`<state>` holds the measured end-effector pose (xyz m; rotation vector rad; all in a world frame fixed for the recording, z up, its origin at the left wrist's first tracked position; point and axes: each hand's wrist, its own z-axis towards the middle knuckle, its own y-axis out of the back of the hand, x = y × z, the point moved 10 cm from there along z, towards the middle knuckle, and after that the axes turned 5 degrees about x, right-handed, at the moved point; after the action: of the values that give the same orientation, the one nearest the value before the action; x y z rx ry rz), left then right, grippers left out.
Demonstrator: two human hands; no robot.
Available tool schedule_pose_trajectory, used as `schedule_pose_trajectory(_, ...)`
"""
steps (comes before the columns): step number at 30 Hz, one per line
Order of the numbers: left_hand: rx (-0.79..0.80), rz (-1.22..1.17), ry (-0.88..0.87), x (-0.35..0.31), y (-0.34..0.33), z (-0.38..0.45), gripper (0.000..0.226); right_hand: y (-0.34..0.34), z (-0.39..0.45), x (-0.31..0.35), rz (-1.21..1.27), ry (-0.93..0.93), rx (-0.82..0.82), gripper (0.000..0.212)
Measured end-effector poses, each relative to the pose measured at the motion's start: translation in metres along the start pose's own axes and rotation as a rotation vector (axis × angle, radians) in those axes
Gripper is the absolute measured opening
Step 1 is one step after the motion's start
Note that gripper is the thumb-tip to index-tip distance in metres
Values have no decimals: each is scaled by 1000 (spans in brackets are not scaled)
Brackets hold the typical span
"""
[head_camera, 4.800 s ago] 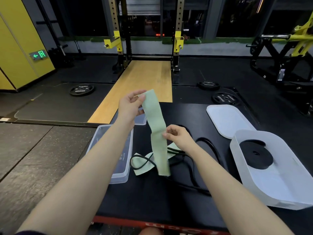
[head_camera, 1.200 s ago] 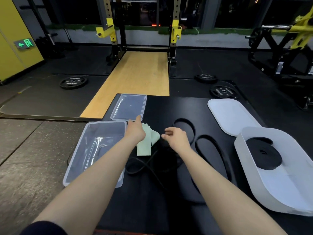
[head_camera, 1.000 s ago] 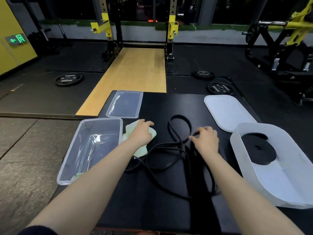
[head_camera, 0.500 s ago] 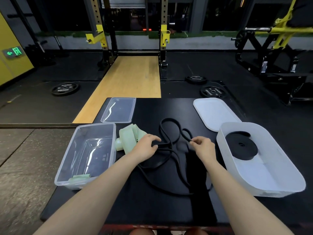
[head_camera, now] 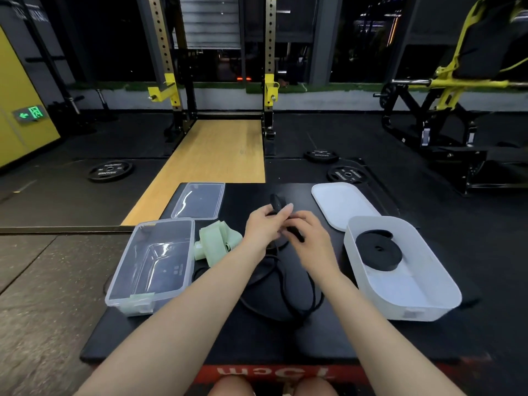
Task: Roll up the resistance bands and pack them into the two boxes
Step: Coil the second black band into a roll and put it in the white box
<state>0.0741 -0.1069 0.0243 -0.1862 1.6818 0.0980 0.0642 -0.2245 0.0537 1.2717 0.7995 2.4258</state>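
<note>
Black band (head_camera: 288,284) is lying in loose loops on the black mat (head_camera: 160,332), its far end lifting between both hands. Left hand (head_camera: 264,227) is pinching a small coil; right hand (head_camera: 308,232) is curling around the strand. Green band (head_camera: 214,244) is sitting beside the clear box (head_camera: 128,281); the white box (head_camera: 434,298) is holding a rolled black band (head_camera: 378,252).

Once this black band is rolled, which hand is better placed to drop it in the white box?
Probably the right hand: it grips the black band with the left hand and is nearer the white box, which already holds a rolled black band.
</note>
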Motion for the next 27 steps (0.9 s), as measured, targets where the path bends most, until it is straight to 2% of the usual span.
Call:
schedule_pose_trajectory(3, -58, -44, -1, -9, 8, -6, 40, 10, -7, 17, 109, 47, -13, 13)
schedule_pose_trajectory(8, -2, -53, -47, -35, 9, -16, 48, 24, -9, 8, 525, -215, -49, 16)
schedule_pose_trajectory(12, 33, -65, -104, -54, 9, -13, 33, 6, -2, -4, 708, -379, 109, 8)
schedule_pose_trajectory(15, 48, -103, -111, -61, 11, -2, 41, -16, 0, -3, 879, -429, 292, 16)
schedule_pose_trajectory(17, 48, -91, -101, -62, 12, 7, 44, -21, 4, -6, 930, -432, 322, 18)
schedule_pose_trajectory(27, 118, 24, -175, -92, 9, 56, 26, -27, 60, -12, 1045, -395, 371, 16)
